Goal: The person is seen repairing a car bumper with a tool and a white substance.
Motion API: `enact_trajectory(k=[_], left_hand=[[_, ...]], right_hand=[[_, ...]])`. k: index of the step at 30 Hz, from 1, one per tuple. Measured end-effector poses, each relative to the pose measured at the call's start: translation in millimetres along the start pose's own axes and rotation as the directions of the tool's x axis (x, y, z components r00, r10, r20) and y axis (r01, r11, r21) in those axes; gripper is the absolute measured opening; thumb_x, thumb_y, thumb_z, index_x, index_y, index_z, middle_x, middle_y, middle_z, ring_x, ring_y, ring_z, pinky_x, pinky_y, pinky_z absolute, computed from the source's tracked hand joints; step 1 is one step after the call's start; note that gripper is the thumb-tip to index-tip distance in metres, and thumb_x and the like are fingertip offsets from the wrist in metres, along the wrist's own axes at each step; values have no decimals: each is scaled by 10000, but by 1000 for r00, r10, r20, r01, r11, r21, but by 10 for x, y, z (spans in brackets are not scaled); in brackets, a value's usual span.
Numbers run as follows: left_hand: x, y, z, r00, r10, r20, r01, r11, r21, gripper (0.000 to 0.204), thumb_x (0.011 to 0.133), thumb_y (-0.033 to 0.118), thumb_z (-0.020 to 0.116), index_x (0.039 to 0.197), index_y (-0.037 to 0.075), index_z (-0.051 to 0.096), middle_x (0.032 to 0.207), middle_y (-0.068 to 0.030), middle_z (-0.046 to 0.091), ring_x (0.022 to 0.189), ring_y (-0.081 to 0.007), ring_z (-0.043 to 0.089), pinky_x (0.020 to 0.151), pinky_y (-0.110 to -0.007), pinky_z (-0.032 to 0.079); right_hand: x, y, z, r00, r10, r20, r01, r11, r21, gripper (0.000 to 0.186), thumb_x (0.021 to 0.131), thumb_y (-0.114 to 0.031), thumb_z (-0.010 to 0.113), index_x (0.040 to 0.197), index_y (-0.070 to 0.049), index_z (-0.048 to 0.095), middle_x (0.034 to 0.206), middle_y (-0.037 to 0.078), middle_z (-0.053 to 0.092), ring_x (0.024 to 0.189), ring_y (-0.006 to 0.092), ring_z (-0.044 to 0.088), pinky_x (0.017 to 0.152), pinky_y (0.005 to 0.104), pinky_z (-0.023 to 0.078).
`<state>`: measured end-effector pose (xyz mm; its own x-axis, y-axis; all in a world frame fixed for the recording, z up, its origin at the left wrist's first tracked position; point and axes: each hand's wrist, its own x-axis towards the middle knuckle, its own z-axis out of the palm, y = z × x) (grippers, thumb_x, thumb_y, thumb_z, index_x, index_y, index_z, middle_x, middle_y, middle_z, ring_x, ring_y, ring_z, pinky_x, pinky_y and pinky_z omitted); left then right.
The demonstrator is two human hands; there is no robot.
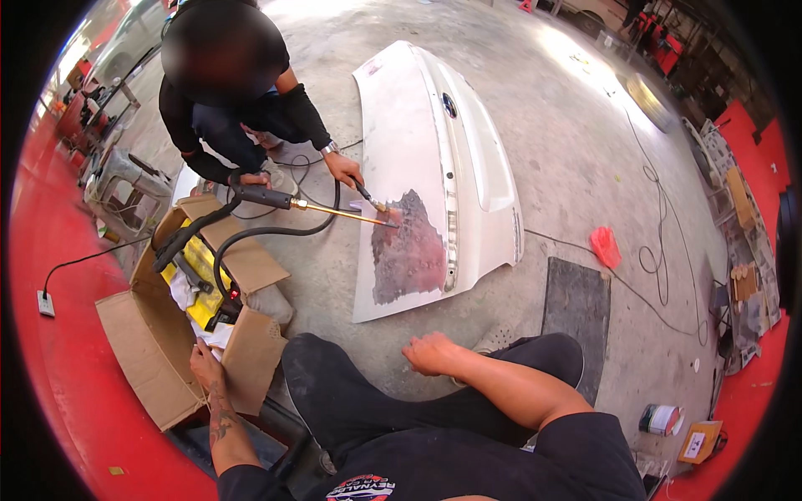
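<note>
My left hand (206,365) is at the near side of an open cardboard box (150,361), its fingers closed on the edge beside some white paper. My right hand (429,354) hangs loosely curled between my bent knees, with nothing visible in it. Ahead of me a white car trunk lid (401,108) lies on the floor. Its near left part has a dark, rough patch (409,255) of stripped paint. A crouching co-worker points a heat torch (276,199) with a long brass tube at that patch. The co-worker's other hand holds a scraper (368,197) against it.
A black hose (276,230) loops from the torch into the box, which also holds a yellow package (199,259). A dark mat (576,313), a red plastic bag (606,247) and a long cable (660,209) lie on the right. A can (661,419) stands at lower right.
</note>
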<state>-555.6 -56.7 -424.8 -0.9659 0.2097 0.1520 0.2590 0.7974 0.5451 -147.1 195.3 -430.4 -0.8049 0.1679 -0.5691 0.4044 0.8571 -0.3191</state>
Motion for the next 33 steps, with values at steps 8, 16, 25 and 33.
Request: enact_trajectory(k=[8, 16, 25, 33], left_hand=[[61, -19, 46, 989, -143, 37, 138, 983, 119, 464, 908, 451, 447, 906, 39, 661, 873, -230, 633, 867, -411, 601, 723, -475, 457], [-24, 65, -93, 985, -164, -44, 167, 983, 80, 475, 909, 441, 439, 842, 20, 648, 839, -254, 616, 819, -434, 588, 711, -482, 452], [-19, 34, -43, 989, -138, -56, 139, 990, 29, 475, 902, 444, 456, 834, 11, 640, 822, -253, 610, 809, -431, 583, 700, -473, 450], [-22, 48, -57, 989, -142, -48, 144, 989, 34, 471, 901, 443, 446, 841, 16, 634, 830, -259, 603, 818, -438, 574, 710, -480, 443]], right_hand=[[21, 12, -53, 996, -85, 41, 84, 996, 25, 346, 831, -329, 609, 1053, -70, 558, 1022, 147, 606, 915, 334, 616, 763, 436, 499], [68, -6, -149, 996, -63, 70, 64, 998, -16, 329, 817, -302, 610, 1065, -91, 565, 1032, 154, 597, 933, 321, 613, 771, 440, 488], [77, 79, -115, 992, -94, 81, 97, 995, -35, 340, 817, -319, 602, 1065, -87, 579, 1045, 144, 597, 952, 323, 606, 791, 439, 487], [80, 86, -136, 983, -70, 168, 76, 997, -33, 363, 823, -340, 604, 1077, -82, 582, 1107, 157, 581, 1002, 332, 590, 815, 439, 481]])
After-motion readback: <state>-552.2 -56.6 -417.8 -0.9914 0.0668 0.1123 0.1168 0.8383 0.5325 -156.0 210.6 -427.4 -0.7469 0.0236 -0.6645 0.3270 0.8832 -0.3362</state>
